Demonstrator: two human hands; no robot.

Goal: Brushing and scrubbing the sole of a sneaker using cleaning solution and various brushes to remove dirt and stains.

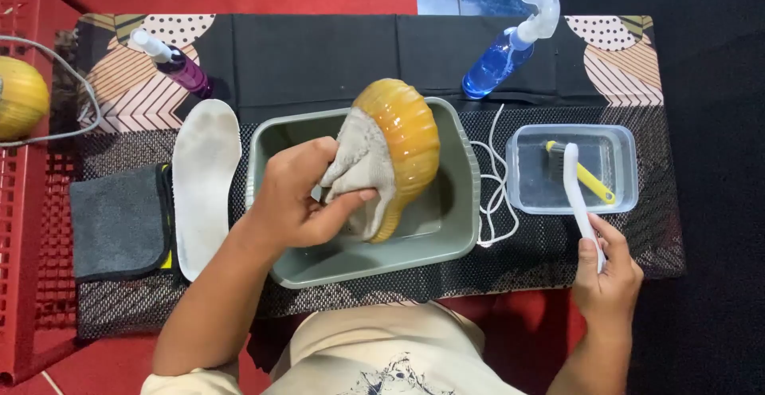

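Wash step: left hand (299, 200) grips shoe (382, 164) over basin (458, 220); right hand (610, 279) holds brush (575, 196), wetting it; next needs brush to shoe.

- A black mesh mat (542, 259) covered the low surface.
- On it sat a grey-green basin (458, 227), a clear tub (625, 172), a white insole (205, 180), a white lace (496, 196) and a folded grey cloth (119, 224).
- Two spray bottles, purple (179, 66) and blue (506, 54), lay behind on black fabric (319, 56).
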